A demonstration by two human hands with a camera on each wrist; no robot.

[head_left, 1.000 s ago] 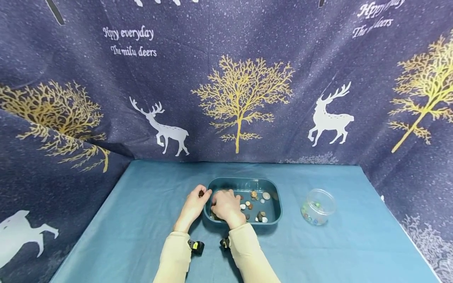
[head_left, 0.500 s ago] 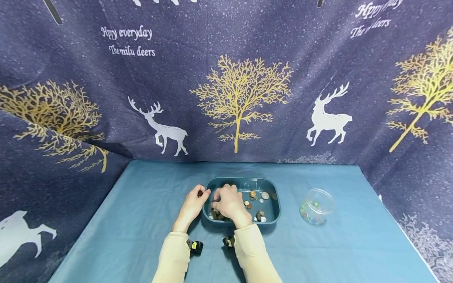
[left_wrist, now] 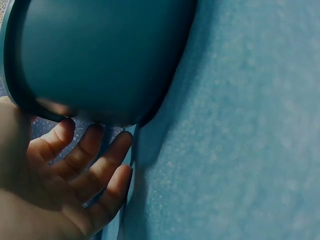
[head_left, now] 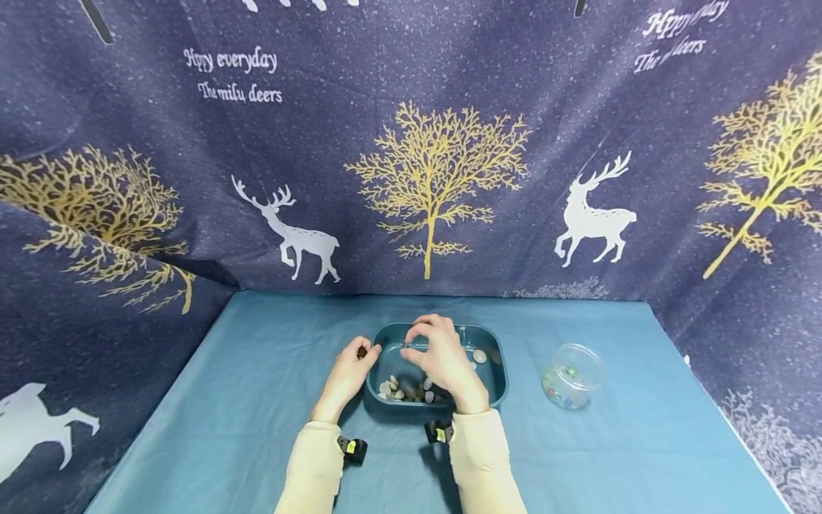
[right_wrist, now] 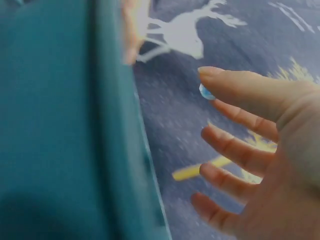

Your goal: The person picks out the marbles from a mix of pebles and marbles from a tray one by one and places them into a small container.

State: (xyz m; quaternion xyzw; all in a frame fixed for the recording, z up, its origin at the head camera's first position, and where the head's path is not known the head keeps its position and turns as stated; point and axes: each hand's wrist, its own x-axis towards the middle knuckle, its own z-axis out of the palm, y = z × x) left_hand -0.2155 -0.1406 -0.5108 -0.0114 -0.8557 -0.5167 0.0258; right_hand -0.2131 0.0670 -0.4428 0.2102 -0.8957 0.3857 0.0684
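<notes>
My left hand (head_left: 349,375) holds the left end of the dark teal tray (head_left: 500,385). In the left wrist view, its fingertips (left_wrist: 122,140) curl against the tray's outer wall, with the thumb up by the rim. Above the tray is my right hand (head_left: 443,360), pinching a small blue glass marble (right_wrist: 205,92) between thumb and index finger; the other fingers are spread. Several pebbles (head_left: 411,392) in white, grey and brown lie along the tray's near side. A pale flat pebble (head_left: 479,356) lies near its right end. The right hand hides part of the tray's inside.
To the right of the tray, a clear round jar (head_left: 594,377) stands on the teal tablecloth (head_left: 642,428), with several glass marbles (head_left: 565,394) in it. A dark blue cloth (head_left: 385,214) with deer and trees hangs behind the table.
My right hand has risen from the pebbles at the tray's left and shifted right, the marble now showing in its pinch. The pebbles sit gathered along the near side. My left hand stays put.
</notes>
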